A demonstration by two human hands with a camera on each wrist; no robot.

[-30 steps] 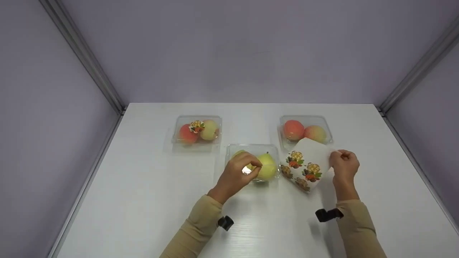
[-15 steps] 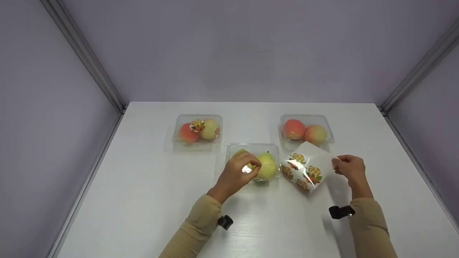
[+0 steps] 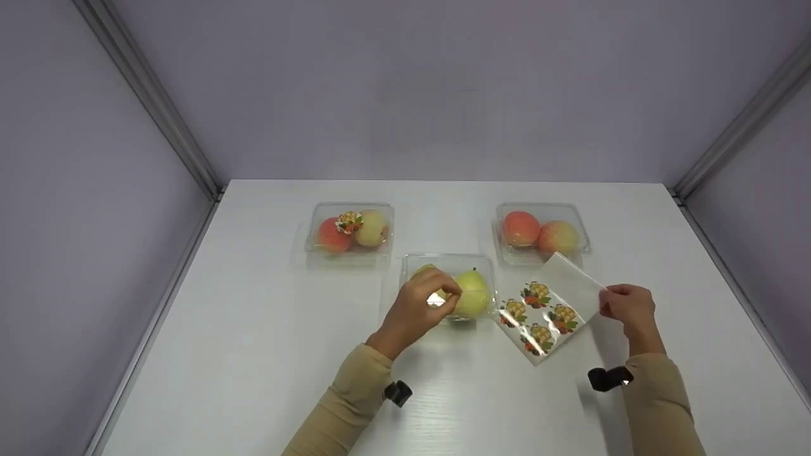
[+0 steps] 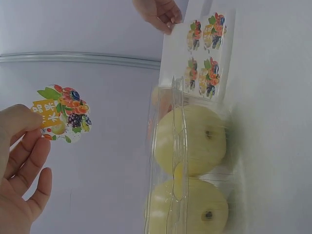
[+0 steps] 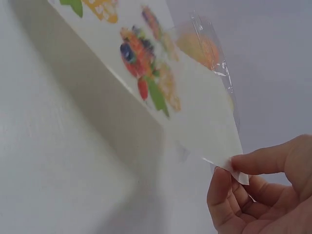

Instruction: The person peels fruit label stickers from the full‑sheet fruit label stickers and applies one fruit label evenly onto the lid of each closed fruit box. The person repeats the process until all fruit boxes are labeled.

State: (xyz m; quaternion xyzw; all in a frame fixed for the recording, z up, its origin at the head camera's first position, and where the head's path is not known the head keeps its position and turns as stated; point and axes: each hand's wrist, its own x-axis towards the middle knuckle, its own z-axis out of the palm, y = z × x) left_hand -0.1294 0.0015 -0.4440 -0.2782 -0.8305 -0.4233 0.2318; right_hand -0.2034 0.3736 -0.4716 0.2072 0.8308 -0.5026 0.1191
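My left hand [image 3: 413, 311] pinches a round fruit-print sticker [image 4: 70, 113] between thumb and forefinger, over a clear plastic box [image 3: 447, 260] of yellow-green pears [image 3: 472, 294]. The sticker shows plainly only in the left wrist view; a gap separates it from the box. To the right, my right hand [image 3: 633, 310] pinches one corner of a white sticker sheet [image 3: 570, 283]. Several matching fruit prints cover the sheet's other end, which lies low beside the pear box. My left hand partly hides one pear in the head view.
At the back left stands a clear box [image 3: 323, 211] of two fruits with a fruit sticker [image 3: 349, 222] on its lid. Another clear box [image 3: 545, 210], holding two reddish fruits, stands at the back right. Walls enclose the white table [image 3: 253, 354].
My right hand has moved right and toward me, drawing the sheet along. The sheet now lies flatter, with its prints more fully visible. My left hand stays in place.
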